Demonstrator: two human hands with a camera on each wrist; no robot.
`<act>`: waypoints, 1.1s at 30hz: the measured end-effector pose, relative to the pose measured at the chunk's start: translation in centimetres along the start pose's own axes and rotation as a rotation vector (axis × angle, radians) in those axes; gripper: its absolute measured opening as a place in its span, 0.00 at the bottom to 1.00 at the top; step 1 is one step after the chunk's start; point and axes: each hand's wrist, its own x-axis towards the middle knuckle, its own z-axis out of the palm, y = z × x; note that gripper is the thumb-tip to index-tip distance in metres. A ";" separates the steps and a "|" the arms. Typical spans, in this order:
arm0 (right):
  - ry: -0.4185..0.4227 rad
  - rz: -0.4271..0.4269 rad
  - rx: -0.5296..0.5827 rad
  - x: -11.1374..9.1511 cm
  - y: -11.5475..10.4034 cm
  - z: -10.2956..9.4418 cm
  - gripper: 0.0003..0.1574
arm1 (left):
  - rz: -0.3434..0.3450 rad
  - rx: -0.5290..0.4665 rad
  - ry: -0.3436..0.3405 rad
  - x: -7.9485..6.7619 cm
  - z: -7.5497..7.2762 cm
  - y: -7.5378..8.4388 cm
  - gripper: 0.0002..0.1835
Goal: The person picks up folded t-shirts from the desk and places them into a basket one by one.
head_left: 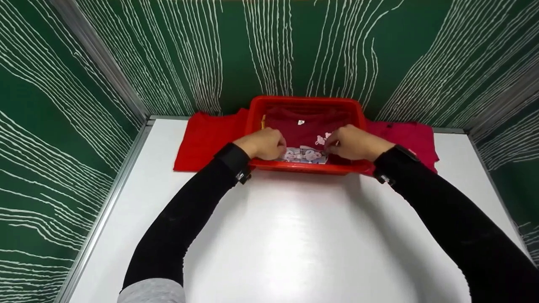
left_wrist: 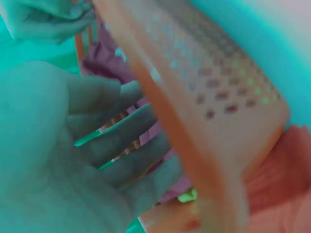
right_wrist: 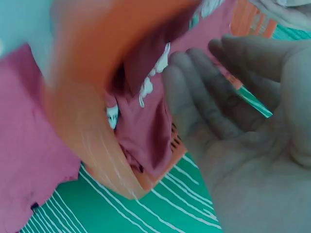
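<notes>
A dark maroon shirt (head_left: 294,132) with a cartoon print (head_left: 309,155) and a small white neck label lies in a red plastic basket (head_left: 303,168). Over the basket's left part, my left hand (head_left: 266,144) reaches down to the shirt near the print. In the left wrist view its fingers (left_wrist: 124,141) extend over the cloth, inside the perforated wall. My right hand (head_left: 354,142) is at the shirt's right side, beside a small white figure. The right wrist view shows its fingers (right_wrist: 206,92) gently bent, fingertips close to the cloth, thumb apart.
Left of the basket lies a folded red garment (head_left: 210,141); a folded pink one (head_left: 406,141) lies to its right. All stand on a white table (head_left: 290,235) against a green wall (head_left: 231,50) with white wavy lines. Something yellow (head_left: 263,121) shows at the basket's left inner edge.
</notes>
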 end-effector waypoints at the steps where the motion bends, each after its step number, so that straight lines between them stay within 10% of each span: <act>1: -0.015 -0.012 0.001 -0.1 0.0 0.2 0.13 | -0.001 -0.003 -0.027 -0.2 0.2 0.1 0.19; 16: -0.190 0.195 0.025 0.1 0.4 3.1 0.42 | -0.093 -0.068 -0.179 0.0 2.9 0.1 0.45; 25: 0.117 0.001 0.032 -2.1 -0.6 2.9 0.14 | 0.159 -0.050 0.291 -1.1 3.5 2.6 0.15; 33: 0.381 -0.165 0.025 -5.1 -3.1 2.3 0.13 | 0.288 -0.098 0.414 -3.8 4.5 5.9 0.14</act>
